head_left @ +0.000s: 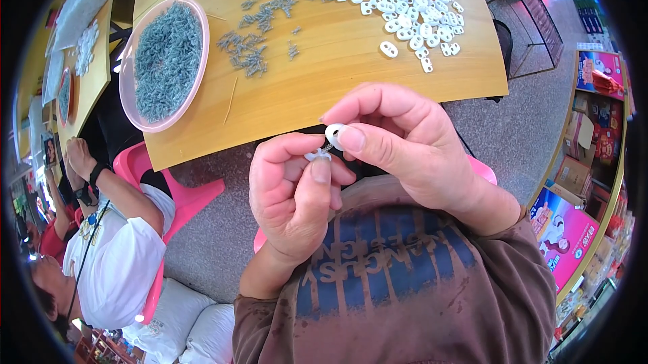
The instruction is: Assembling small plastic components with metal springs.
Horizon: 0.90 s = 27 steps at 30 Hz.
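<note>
Just past the table's near edge, my two hands meet in front of my brown shirt. My right hand (413,151) pinches a white oval piece (332,136) with a dark hole between thumb and forefinger. Below it, my left hand (287,192) grips a small white piece (316,156) between thumb and fingers. A thin, dark, coil-like part (327,147) shows between the two pieces; whether it joins them I cannot tell. On the wooden table (351,80) lies a large heap of white two-hole pieces (412,9). Small grey pieces (246,53), perhaps springs, are scattered left of it.
A pink basin (125,90) full of grey pieces stands at the table's left edge. Farther left, a person (111,256) in white sits on a pink chair (192,195) at another table. White sacks (172,317) lie on the floor. Shelves with boxes (567,229) line the right.
</note>
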Motion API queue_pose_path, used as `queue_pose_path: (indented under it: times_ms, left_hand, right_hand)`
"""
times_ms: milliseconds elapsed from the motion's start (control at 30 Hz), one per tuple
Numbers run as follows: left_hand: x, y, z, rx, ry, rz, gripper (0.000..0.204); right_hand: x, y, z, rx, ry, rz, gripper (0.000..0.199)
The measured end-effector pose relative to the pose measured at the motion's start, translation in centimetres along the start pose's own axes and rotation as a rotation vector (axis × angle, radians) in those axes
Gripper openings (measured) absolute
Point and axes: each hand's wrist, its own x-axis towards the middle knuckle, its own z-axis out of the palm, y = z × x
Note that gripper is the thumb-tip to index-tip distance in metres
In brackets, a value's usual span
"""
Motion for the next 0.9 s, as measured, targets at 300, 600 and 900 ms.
queue_pose_path:
  times_ms: [300,600,900]
  left_hand:
    - [-0.2,0.1,-0.1,0.002,-0.033,-0.01,0.02]
    - [0.2,0.9,1.2,0.09,0.052,-0.014,0.019]
    - [0.2,1.0,-0.4,0.157,-0.041,0.02,0.019]
  right_hand:
    - [-0.1,-0.1,-0.1,-0.059,0.048,0.015,0.017]
    - [0.0,0.1,0.4,0.016,0.121,0.057,0.017]
    - [-0.2,0.3,0.5,-0.432,0.019,-0.2,0.015]
